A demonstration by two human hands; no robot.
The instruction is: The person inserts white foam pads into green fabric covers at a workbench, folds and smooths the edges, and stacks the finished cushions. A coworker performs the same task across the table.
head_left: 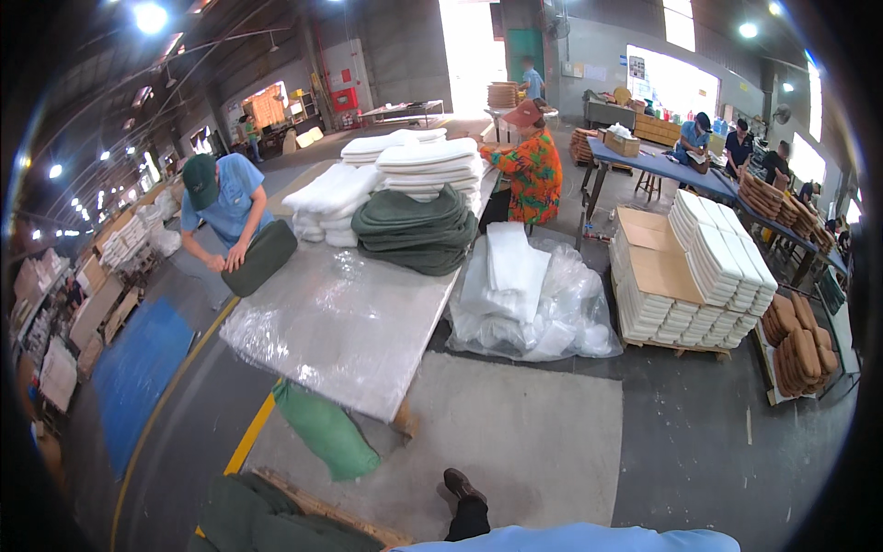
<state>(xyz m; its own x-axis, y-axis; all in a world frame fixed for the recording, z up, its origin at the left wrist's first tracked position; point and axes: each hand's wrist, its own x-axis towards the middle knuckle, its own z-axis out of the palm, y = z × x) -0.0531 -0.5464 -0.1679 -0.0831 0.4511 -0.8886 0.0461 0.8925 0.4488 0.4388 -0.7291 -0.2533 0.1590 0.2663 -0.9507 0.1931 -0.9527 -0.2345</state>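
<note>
Neither of my hands is in the picture; only my light blue clothing (589, 538) and one dark shoe (463, 483) show at the lower edge. Ahead stands a table (322, 313) wrapped in clear plastic. On its far part, a stack of dark green folded covers (414, 230) lies beside piles of white foam pads (428, 166). At the table's left side, a co-worker in a green cap (221, 198) grips a dark green cushion (260, 258) with both hands. Dark green fabric pieces (267, 520) lie on a wooden pallet at the lower left, close to me.
A green sack (322, 432) leans under the table's near end. Right of the table sits a plastic bag of white foam (533, 304), then a pallet of stacked white pads (662, 294). Another person in an orange patterned shirt (533, 175) stands beyond. Brown cushions (800, 350) are stacked far right.
</note>
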